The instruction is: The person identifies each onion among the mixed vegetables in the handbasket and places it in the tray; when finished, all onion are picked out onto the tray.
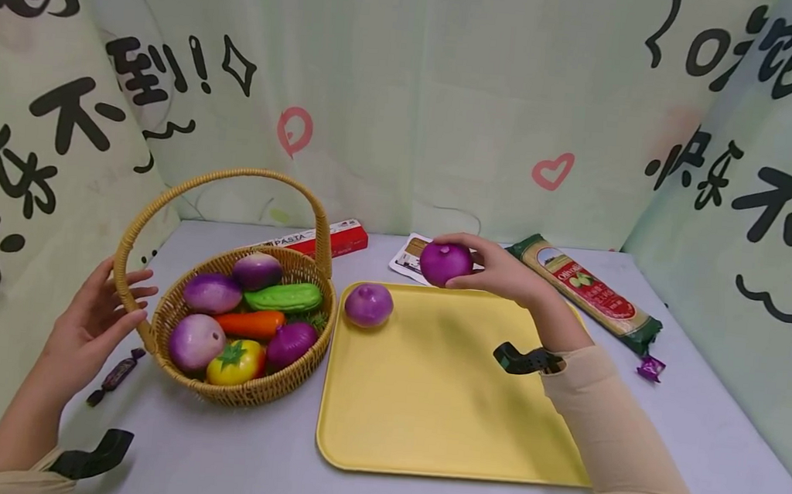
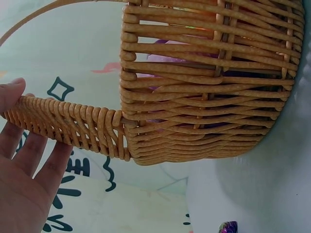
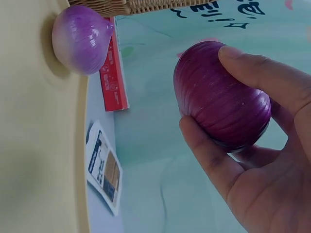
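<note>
My right hand (image 1: pixel 502 269) holds a dark purple onion (image 3: pixel 221 94) above the far edge of the yellow tray (image 1: pixel 439 405), thumb on one side and fingers on the other. A paler purple onion (image 1: pixel 369 305) rests in the tray's far left corner. At the left, my left hand (image 1: pixel 92 332) has its thumb and fingers on either side of the wicker basket's handle (image 2: pixel 73 119), near its base. The basket (image 1: pixel 244 396) stands upright beside the tray. Inside lie several purple vegetables (image 1: pixel 213 293), a green bumpy gourd (image 1: pixel 283 298), a carrot (image 1: pixel 250 323) and a yellow-red tomato (image 1: pixel 236 363).
Behind the basket lies a red pasta box (image 1: pixel 349 238). A white packet (image 1: pixel 409 257) sits behind the tray, and a long green-ended pasta bag (image 1: pixel 588 293) at the right. Wrapped candies lie at the right (image 1: pixel 652 369) and left (image 1: pixel 116 377). Printed curtains enclose the table.
</note>
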Demonstrator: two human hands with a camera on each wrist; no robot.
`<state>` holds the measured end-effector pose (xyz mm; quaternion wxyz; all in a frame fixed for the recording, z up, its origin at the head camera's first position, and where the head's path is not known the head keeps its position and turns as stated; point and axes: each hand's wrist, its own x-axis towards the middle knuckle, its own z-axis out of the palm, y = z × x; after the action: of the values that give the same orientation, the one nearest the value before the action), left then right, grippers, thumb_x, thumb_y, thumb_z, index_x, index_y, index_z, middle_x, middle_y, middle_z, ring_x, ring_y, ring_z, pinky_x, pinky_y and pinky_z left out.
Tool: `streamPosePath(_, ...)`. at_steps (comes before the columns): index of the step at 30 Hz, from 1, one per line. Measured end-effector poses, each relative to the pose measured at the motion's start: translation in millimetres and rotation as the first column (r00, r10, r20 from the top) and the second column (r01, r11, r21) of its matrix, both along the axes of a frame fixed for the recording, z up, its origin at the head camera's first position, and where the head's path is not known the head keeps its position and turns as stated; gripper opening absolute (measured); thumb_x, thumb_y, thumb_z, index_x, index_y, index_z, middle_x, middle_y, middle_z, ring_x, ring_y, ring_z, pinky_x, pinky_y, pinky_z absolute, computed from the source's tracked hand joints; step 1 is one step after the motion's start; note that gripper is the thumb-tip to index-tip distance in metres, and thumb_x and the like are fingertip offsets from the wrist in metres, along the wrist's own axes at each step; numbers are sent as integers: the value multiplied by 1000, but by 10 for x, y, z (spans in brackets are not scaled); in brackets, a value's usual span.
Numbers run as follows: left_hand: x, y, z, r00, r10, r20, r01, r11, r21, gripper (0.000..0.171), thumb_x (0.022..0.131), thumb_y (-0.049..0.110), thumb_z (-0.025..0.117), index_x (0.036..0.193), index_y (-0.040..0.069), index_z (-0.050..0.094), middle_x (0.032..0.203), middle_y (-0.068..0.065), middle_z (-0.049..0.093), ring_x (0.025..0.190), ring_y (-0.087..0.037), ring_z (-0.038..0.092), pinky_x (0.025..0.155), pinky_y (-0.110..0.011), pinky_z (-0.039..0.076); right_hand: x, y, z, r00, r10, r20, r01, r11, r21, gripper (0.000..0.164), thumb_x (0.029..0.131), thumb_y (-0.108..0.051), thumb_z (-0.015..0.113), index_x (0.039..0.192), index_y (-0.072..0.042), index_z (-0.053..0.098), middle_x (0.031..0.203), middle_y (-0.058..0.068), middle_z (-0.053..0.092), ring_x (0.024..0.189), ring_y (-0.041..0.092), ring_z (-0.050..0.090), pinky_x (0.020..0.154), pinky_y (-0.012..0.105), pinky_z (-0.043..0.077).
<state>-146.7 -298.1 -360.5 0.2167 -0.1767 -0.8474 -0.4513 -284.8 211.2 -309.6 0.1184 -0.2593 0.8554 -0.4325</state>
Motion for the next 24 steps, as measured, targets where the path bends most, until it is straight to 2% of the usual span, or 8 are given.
streamPosePath(7,-2,-2,5,1000,-14,-3,14,1000,5,87,85,-18,52,152,18,12,134,23,47,114,12,51,87,-2,42,-23,73,-118,1000,-15,7,15,999,-35,61,81,-21,74,135,-24,47,142,8,40,121,33,50,89,36,52)
streamPosePath(13,0,-5,5,1000,-12,-1,12,1000,14,86,85,-18,52,152,18,13,134,20,48,114,11,51,87,-2,41,-77,124,-267,999,-8,32,12,993,-115,61,81,-16,74,136,-19,47,143,9,39,122,36,50,86,32,54)
streamPosePath(24,9,4,8,1000,12,17,-12,1000,2,87,85,-16,53,152,20,12,133,24,46,114,13,51,86,-1,41,-121,170,-561,993,-52,110,68,986,-151,62,83,-16,72,138,-21,44,148,10,32,131,39,39,96,44,49)
